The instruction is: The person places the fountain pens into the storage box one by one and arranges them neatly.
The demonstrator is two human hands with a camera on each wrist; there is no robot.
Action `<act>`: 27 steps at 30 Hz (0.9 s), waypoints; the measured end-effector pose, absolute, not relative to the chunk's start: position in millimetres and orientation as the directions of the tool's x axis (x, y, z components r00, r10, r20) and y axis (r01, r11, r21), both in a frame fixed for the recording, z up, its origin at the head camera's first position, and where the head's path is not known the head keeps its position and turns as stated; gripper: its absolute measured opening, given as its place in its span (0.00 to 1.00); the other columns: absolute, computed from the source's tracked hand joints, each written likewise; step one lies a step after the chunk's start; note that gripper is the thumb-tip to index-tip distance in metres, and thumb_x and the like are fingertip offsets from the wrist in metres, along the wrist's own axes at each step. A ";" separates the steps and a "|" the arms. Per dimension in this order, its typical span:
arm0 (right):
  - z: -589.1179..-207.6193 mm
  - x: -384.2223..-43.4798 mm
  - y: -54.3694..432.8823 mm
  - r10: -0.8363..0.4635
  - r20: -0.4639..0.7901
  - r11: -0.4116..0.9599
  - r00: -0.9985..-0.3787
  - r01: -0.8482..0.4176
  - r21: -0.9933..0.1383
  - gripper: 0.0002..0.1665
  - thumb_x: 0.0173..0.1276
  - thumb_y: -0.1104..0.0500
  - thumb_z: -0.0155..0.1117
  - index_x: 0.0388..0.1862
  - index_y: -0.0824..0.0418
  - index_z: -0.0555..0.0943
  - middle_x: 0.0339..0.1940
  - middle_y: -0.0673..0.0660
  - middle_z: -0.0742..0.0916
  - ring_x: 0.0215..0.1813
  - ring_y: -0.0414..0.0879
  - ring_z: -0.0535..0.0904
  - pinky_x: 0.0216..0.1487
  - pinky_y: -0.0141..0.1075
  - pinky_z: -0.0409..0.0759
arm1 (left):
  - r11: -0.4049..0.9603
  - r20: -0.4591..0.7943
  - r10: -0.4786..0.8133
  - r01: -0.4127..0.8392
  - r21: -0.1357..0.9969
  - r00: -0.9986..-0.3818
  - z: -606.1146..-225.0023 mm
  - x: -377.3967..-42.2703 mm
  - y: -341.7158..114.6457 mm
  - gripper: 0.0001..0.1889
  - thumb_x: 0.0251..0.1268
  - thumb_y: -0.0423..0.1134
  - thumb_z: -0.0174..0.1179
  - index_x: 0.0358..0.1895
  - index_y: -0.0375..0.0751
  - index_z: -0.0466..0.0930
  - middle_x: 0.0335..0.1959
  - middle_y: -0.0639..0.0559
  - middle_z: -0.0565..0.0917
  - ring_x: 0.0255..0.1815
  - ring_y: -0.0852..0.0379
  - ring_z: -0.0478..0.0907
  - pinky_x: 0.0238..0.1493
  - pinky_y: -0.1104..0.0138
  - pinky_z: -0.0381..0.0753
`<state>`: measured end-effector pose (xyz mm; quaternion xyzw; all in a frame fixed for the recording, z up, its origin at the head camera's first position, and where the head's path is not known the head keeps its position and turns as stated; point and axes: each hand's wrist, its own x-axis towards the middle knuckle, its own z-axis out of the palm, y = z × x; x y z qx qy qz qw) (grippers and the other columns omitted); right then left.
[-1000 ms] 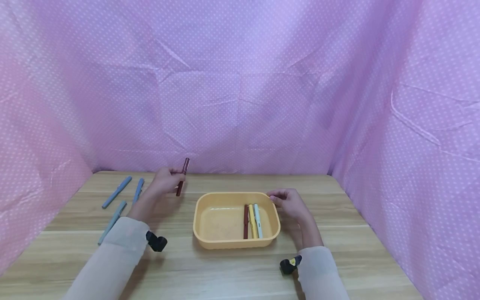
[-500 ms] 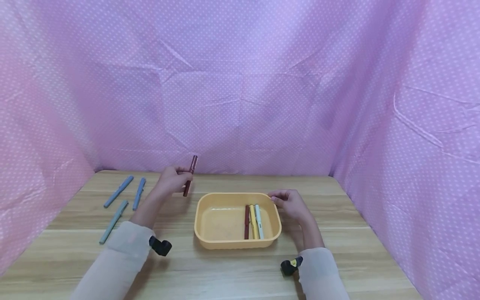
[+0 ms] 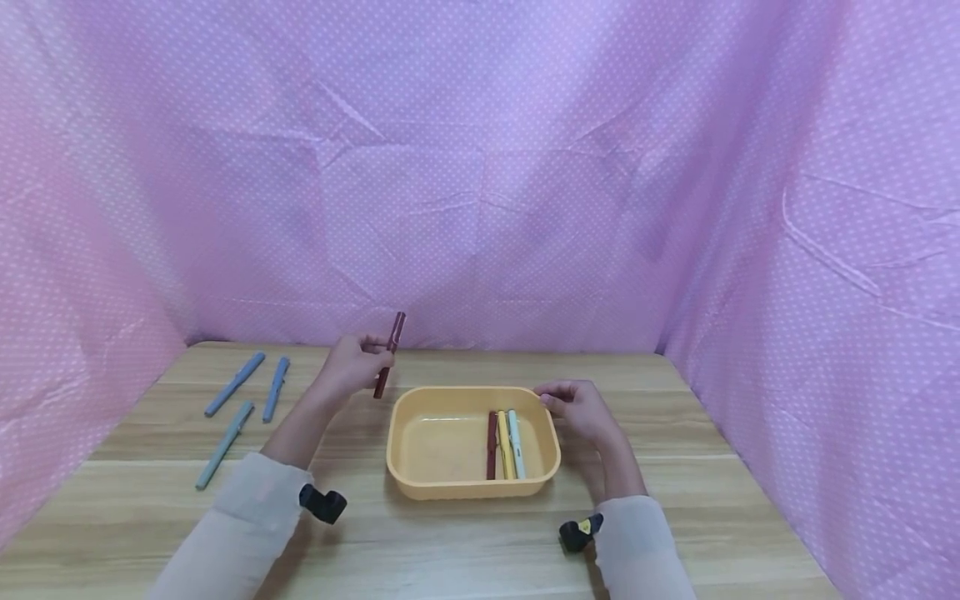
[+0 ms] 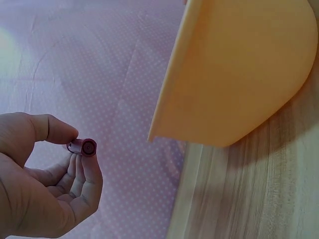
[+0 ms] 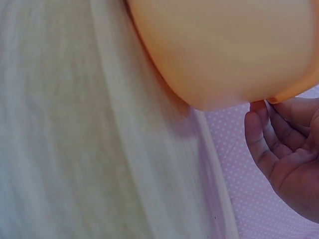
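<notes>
My left hand (image 3: 348, 367) pinches a dark red pen (image 3: 397, 330) between thumb and fingers, above the table just beyond the far left corner of a yellow plastic box (image 3: 438, 446). In the left wrist view the pen (image 4: 88, 147) points one end at the camera, apart from the box wall (image 4: 244, 79). My right hand (image 3: 585, 410) grips the box's rim at its far right corner; the right wrist view shows the fingers (image 5: 254, 124) at the rim's underside. Inside the box, toward its right side, a dark red pen (image 3: 492, 446), a yellow pen (image 3: 506, 446) and a pale mint pen (image 3: 516, 443) lie side by side.
On the left of the wooden table (image 3: 450, 550) lie two blue pens, one farther left (image 3: 235, 385) and one nearer the box (image 3: 276, 390), with a grey-green pen (image 3: 225, 446) in front. Pink dotted cloth (image 3: 480, 208) hangs behind the table and along its sides.
My left hand has carried the dark red pen to the right, closer to the box's far left corner. The right hand keeps its hold on the rim, and the box stays in place.
</notes>
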<state>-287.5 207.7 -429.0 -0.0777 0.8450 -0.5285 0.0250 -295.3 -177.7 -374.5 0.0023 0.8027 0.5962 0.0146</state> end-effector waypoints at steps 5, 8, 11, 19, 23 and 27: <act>-431.5 -290.2 207.3 -0.151 0.042 0.443 -0.988 -0.106 -0.890 0.12 0.75 0.64 0.63 0.52 0.67 0.86 0.46 0.59 0.90 0.48 0.48 0.86 0.53 0.39 0.86 | 0.291 0.000 0.032 0.009 0.957 -0.999 -372.2 -290.5 -172.8 0.21 0.65 0.29 0.57 0.61 0.26 0.75 0.49 0.40 0.78 0.45 0.51 0.79 0.43 0.63 0.88; -432.4 -290.8 206.7 -0.143 0.036 0.443 -0.989 -0.096 -0.891 0.11 0.74 0.65 0.64 0.52 0.65 0.86 0.45 0.58 0.90 0.48 0.49 0.86 0.53 0.39 0.86 | 0.293 0.014 0.047 0.027 0.956 -0.999 -372.4 -287.5 -169.4 0.21 0.64 0.28 0.58 0.61 0.25 0.75 0.49 0.39 0.78 0.44 0.51 0.79 0.42 0.62 0.89; -432.4 -290.5 206.6 -0.139 0.030 0.440 -0.990 -0.089 -0.894 0.11 0.74 0.65 0.64 0.52 0.65 0.86 0.45 0.58 0.90 0.48 0.48 0.86 0.53 0.40 0.86 | 0.298 0.027 0.051 0.041 0.954 -0.998 -373.4 -285.1 -166.2 0.21 0.63 0.28 0.58 0.60 0.26 0.76 0.49 0.39 0.78 0.43 0.51 0.78 0.41 0.62 0.89; -431.7 -290.1 208.0 -0.143 0.027 0.432 -0.989 -0.087 -0.897 0.12 0.75 0.64 0.63 0.53 0.67 0.86 0.45 0.60 0.90 0.47 0.50 0.87 0.53 0.40 0.86 | 0.304 0.047 0.084 0.070 0.950 -0.995 -374.3 -279.5 -156.6 0.22 0.62 0.27 0.58 0.61 0.25 0.76 0.50 0.37 0.80 0.41 0.51 0.81 0.41 0.62 0.89; -432.0 -290.2 208.1 -0.144 0.022 0.431 -0.989 -0.083 -0.898 0.12 0.75 0.64 0.63 0.53 0.67 0.86 0.46 0.59 0.90 0.47 0.50 0.87 0.54 0.41 0.86 | 0.273 0.029 0.112 0.059 0.960 -0.993 -376.0 -276.9 -152.3 0.20 0.63 0.27 0.59 0.59 0.25 0.76 0.49 0.35 0.80 0.44 0.45 0.83 0.42 0.59 0.90; -432.0 -289.3 207.7 -0.146 0.020 0.430 -0.989 -0.081 -0.899 0.11 0.75 0.64 0.64 0.52 0.65 0.86 0.46 0.58 0.90 0.47 0.49 0.87 0.55 0.42 0.85 | 0.246 -0.006 0.125 0.025 0.969 -0.992 -378.4 -274.5 -147.2 0.19 0.64 0.26 0.62 0.58 0.27 0.76 0.52 0.34 0.80 0.50 0.35 0.82 0.46 0.52 0.89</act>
